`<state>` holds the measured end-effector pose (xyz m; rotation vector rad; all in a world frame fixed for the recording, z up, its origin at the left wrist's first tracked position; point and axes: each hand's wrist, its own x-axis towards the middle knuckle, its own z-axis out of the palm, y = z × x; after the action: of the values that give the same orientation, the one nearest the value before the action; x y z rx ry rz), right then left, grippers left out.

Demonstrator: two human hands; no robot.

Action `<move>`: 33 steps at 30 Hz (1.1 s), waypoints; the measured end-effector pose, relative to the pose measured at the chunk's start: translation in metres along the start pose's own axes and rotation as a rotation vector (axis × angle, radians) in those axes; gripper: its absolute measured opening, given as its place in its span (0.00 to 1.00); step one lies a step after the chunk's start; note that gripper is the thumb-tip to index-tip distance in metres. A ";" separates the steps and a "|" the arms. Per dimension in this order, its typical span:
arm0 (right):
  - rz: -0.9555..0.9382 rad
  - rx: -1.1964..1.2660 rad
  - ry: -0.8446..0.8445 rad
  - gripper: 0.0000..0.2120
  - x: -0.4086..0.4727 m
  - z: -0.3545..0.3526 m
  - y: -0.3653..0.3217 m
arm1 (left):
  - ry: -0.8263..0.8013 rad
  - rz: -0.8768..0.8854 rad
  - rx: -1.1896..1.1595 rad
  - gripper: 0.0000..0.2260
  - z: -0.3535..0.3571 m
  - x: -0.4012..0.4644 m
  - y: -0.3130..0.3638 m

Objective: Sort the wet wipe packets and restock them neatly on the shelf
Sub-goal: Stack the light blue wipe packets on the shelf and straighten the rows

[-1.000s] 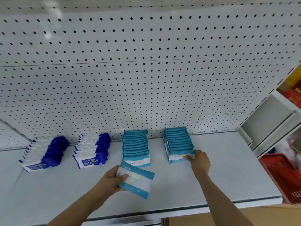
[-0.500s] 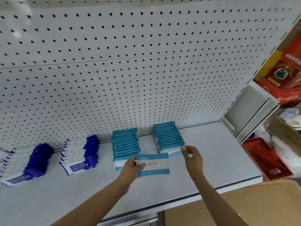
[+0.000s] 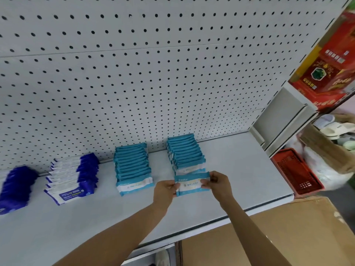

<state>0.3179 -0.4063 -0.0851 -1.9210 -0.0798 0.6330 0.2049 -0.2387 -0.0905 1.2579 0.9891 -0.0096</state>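
A teal-and-white wet wipe packet (image 3: pixel 192 184) stands upright at the front of the right teal row (image 3: pixel 184 152). My left hand (image 3: pixel 165 191) grips its left end and my right hand (image 3: pixel 217 182) pinches its right end. A second teal row (image 3: pixel 132 166) stands to the left. Further left are two rows of dark blue packets (image 3: pixel 73 175) (image 3: pixel 16 187), the leftmost partly cut off by the frame edge. All rows sit on the white shelf (image 3: pixel 240 169) against the pegboard.
A pegboard back wall (image 3: pixel 153 73) rises behind the rows. A brown cardboard box (image 3: pixel 269 237) sits below the shelf's front edge. At the right are a red basket (image 3: pixel 297 173), red boxes (image 3: pixel 330 70) on a neighbouring shelf, and bags.
My left hand carried the teal packet right, from in front of the left teal row to the front of the right row. My right hand took hold of its right end. The view shifted left.
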 end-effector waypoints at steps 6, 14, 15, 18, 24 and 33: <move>0.016 -0.068 0.055 0.10 0.030 0.002 0.009 | 0.119 0.063 0.092 0.07 0.006 0.022 -0.003; -0.059 -0.074 0.068 0.02 0.064 0.012 0.004 | 0.267 0.177 0.176 0.02 0.019 0.050 0.007; -0.060 -0.067 0.065 0.02 0.066 0.012 0.004 | 0.280 0.194 0.193 0.01 0.020 0.052 0.007; -0.071 -0.068 0.033 0.03 0.067 0.010 0.010 | 0.304 0.251 0.266 0.03 0.021 0.051 0.003; -0.089 -0.139 0.080 0.07 0.065 0.003 0.010 | 0.260 0.339 0.252 0.06 0.014 0.041 0.013; -0.419 -0.268 0.014 0.18 0.029 0.007 -0.048 | 0.059 0.673 0.414 0.15 -0.057 0.023 0.065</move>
<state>0.3504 -0.3694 -0.0572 -2.0781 -0.5668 0.3373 0.2164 -0.1583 -0.0524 1.9348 0.5840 0.3625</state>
